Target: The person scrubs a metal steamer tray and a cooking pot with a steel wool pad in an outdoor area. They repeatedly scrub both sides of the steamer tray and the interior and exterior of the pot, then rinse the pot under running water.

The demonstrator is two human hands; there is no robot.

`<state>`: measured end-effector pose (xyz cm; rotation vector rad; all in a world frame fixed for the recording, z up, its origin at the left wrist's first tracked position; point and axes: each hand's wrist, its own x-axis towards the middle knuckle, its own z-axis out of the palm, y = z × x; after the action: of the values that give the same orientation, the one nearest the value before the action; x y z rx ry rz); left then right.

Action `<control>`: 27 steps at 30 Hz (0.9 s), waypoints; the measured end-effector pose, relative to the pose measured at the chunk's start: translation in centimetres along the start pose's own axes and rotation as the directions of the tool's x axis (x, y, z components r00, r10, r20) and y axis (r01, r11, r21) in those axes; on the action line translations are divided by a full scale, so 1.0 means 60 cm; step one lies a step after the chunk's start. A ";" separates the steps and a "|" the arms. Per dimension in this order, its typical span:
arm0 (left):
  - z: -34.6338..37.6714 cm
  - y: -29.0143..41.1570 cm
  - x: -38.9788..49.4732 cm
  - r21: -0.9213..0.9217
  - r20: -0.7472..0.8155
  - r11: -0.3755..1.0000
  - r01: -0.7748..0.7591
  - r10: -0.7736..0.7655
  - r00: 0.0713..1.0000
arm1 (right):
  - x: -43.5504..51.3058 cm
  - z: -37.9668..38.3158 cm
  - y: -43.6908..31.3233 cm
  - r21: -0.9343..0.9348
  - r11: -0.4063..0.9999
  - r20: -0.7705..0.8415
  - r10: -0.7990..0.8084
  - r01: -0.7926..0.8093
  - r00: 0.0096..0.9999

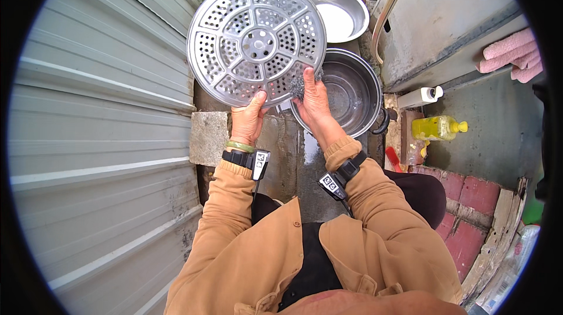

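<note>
A round perforated metal steamer tray (pixel 258 44) is held up before me. My left hand (pixel 249 117) grips its lower rim, thumb on the upper face. My right hand (pixel 314 99) holds a grey steel-wool scourer (pixel 298 87) against the tray's lower right edge. Beneath and to the right of the tray stands a large metal pot (pixel 352 90) with a black side handle; the tray and my right hand hide part of it. Behind the pot is a shiny metal basin (pixel 360 11), partly covered by the tray's edge.
Corrugated metal siding (pixel 105 139) runs along the left. At the right are a white pump bottle (pixel 418 97), a yellow liquid bottle (pixel 435 128), a red-handled object (pixel 393 159) and a pink towel (pixel 510 53). A stone block (pixel 209 139) lies on the wet ground.
</note>
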<state>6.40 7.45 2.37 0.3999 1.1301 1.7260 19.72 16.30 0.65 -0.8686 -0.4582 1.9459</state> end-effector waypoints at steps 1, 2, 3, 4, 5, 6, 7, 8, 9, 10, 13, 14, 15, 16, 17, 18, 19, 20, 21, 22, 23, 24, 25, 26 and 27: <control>0.000 -0.003 0.000 -0.007 0.025 1.000 0.015 -0.014 1.000 | 0.004 -0.004 -0.003 0.011 0.999 0.067 -0.045 0.044 0.997; -0.004 -0.002 0.001 0.021 0.051 1.000 0.016 -0.017 0.999 | 0.013 -0.012 -0.015 0.020 0.997 0.063 -0.077 0.076 0.995; -0.007 -0.003 0.002 -0.010 0.101 1.000 0.015 -0.014 0.995 | 0.023 -0.020 -0.028 0.026 0.995 0.059 -0.095 0.094 0.994; -0.014 0.001 0.005 0.076 0.102 0.997 0.008 -0.016 0.995 | 0.032 -0.031 -0.045 0.009 0.996 0.063 -0.094 0.093 0.994; -0.024 0.010 0.008 0.128 0.138 0.992 0.005 -0.023 0.990 | 0.044 -0.041 -0.064 0.012 0.991 0.093 -0.133 0.132 0.987; -0.034 0.020 0.012 0.151 0.186 0.989 0.002 -0.030 0.982 | 0.053 -0.052 -0.082 0.006 0.983 0.098 -0.184 0.185 0.978; -0.039 0.026 0.017 0.153 0.195 0.988 0.020 -0.050 0.980 | 0.064 -0.060 -0.099 0.016 0.969 0.162 -0.247 0.247 0.955; -0.043 0.030 0.017 0.128 0.213 0.991 0.044 -0.071 0.974 | 0.067 -0.063 -0.106 -0.064 0.961 0.127 -0.259 0.268 0.958; -0.044 0.033 0.018 0.081 0.224 0.994 0.080 -0.096 0.970 | 0.067 -0.062 -0.106 -0.031 0.973 0.127 -0.222 0.228 0.967; -0.041 0.032 0.019 0.004 0.151 0.988 0.155 -0.154 0.976 | 0.058 -0.058 -0.094 0.017 0.981 0.143 -0.194 0.194 0.971; -0.008 0.005 0.019 -0.332 0.007 0.943 -0.029 0.033 0.999 | 0.012 -0.019 -0.018 0.005 0.999 0.025 -0.032 0.032 0.999; 0.004 -0.004 0.020 -0.387 -0.016 0.922 -0.033 0.029 0.999 | -0.007 -0.002 0.017 0.032 0.999 0.110 0.017 -0.020 0.994; 0.012 -0.010 0.019 -0.354 -0.053 0.932 -0.079 0.064 0.997 | -0.029 0.010 0.048 0.035 0.999 0.132 0.035 -0.040 0.991; 0.011 -0.004 0.019 -0.240 -0.061 0.966 -0.097 0.085 0.995 | -0.033 0.013 0.056 0.026 0.997 0.099 0.068 -0.071 0.993; 0.008 0.004 0.019 -0.165 -0.017 0.980 -0.113 0.111 0.994 | -0.037 0.013 0.060 0.052 0.986 0.091 0.150 -0.156 0.984; 0.005 0.011 0.016 -0.110 0.018 0.983 -0.147 0.149 0.989 | -0.031 0.009 0.054 0.059 0.992 0.114 0.106 -0.113 0.988; -0.001 0.020 0.014 -0.042 0.028 0.992 -0.118 0.120 0.992 | -0.019 -0.005 0.032 0.010 0.986 -0.076 0.167 -0.166 0.983; -0.008 0.029 0.010 -0.009 0.056 0.992 -0.123 0.124 0.991 | 0.001 -0.018 0.002 0.109 0.994 0.095 0.002 -0.012 0.995; -0.014 0.037 0.006 0.024 0.083 0.991 -0.131 0.128 0.988 | 0.027 -0.032 -0.034 0.055 0.996 0.054 -0.076 0.073 0.996; -0.019 0.044 0.002 0.068 0.160 0.985 -0.161 0.148 0.976 | 0.050 -0.045 -0.071 0.020 0.993 0.089 -0.120 0.119 0.989; -0.022 0.049 -0.002 0.170 0.180 0.968 -0.182 0.151 0.972 | 0.067 -0.059 -0.105 -0.044 0.980 0.136 -0.187 0.195 0.973; -0.027 0.056 -0.008 0.289 0.186 0.945 -0.154 0.102 0.977 | 0.078 -0.072 -0.137 -0.108 0.963 0.143 -0.231 0.247 0.962; -0.030 0.060 -0.012 0.373 0.220 0.918 -0.136 0.055 0.974 | 0.084 -0.081 -0.164 -0.128 0.950 0.136 -0.266 0.283 0.954; -0.030 0.063 -0.014 0.402 0.240 0.911 -0.086 -0.015 0.971 | 0.088 -0.085 -0.189 -0.210 0.922 0.109 -0.309 0.325 0.945; -0.031 0.064 -0.016 0.420 0.267 0.907 -0.038 -0.083 0.960 | 0.087 -0.086 -0.206 -0.293 0.889 0.076 -0.345 0.351 0.936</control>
<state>3.40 5.44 4.83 0.8669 1.2875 1.3411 29.25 26.85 2.82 -0.8859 -0.8821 1.5762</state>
